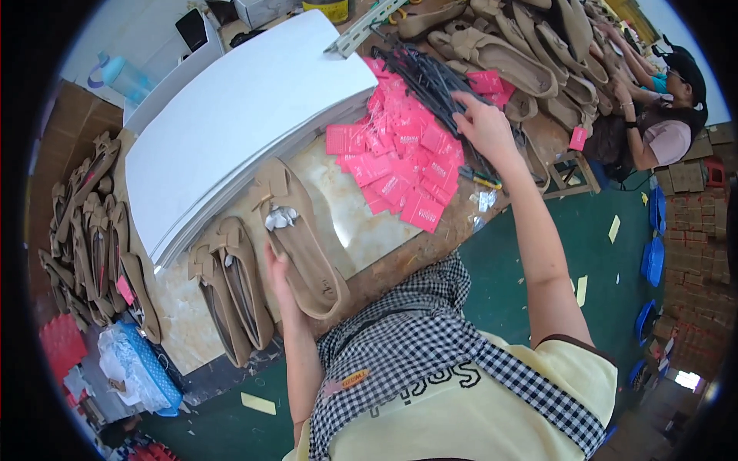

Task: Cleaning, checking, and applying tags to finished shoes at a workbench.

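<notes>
My left hand (pixel 278 270) grips the side of a beige flat shoe (pixel 304 250) with a bow on its toe. Crumpled white paper (pixel 281 217) is stuffed in the toe, and the heel points toward me. To its left lies a pair of similar beige flats (pixel 234 284), side by side. My right hand (pixel 486 129) reaches over a heap of thin black strips (pixel 430 84), thumb and forefinger bent around strips at its near edge. How many strips it pinches is hard to see. Below the strips spreads a pile of pink printed packets (pixel 403 154).
A stack of white sheets (pixel 238 115) fills the back left. More beige shoes are heaped at the far right (pixel 523 50) and left (pixel 92 223). A blue basket (pixel 146 369) hangs off the left edge. Another person (pixel 653 115) works at the right; yellow-handled cutters (pixel 486 182) lie nearby.
</notes>
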The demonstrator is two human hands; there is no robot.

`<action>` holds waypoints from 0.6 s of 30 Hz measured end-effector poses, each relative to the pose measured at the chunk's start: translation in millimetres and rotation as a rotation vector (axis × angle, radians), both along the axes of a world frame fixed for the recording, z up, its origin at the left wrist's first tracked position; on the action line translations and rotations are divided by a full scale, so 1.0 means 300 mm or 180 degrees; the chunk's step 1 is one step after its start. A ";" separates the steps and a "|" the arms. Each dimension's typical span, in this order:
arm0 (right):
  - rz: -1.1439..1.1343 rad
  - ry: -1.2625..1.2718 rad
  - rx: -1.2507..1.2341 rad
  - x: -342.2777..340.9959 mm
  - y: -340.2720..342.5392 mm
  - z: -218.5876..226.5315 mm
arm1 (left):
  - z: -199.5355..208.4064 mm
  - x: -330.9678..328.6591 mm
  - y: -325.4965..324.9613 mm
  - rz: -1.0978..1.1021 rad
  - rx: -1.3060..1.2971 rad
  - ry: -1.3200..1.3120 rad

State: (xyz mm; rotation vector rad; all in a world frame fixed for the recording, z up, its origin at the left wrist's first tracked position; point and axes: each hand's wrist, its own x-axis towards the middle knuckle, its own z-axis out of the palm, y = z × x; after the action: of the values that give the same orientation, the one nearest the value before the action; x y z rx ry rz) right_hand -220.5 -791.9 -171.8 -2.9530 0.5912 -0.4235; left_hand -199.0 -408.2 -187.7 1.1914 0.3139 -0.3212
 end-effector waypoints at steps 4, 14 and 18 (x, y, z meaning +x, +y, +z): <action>0.0678 -0.0409 0.3303 0.034 0.200 0.114 | -0.046 0.001 0.105 -0.1083 -0.1262 0.0736; 0.1560 0.0087 0.3985 -0.050 0.806 0.179 | 0.030 0.033 0.152 0.0456 -0.0191 -0.0125; 0.1850 0.0212 0.3327 -0.035 0.860 0.196 | 0.038 0.014 0.190 0.0348 -0.0207 -0.0024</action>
State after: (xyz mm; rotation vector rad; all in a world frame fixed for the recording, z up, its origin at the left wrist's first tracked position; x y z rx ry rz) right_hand -230.9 -533.7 -113.1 -1.9731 -0.0826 0.0586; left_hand -194.7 -351.1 -176.4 1.1069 0.3582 -0.2303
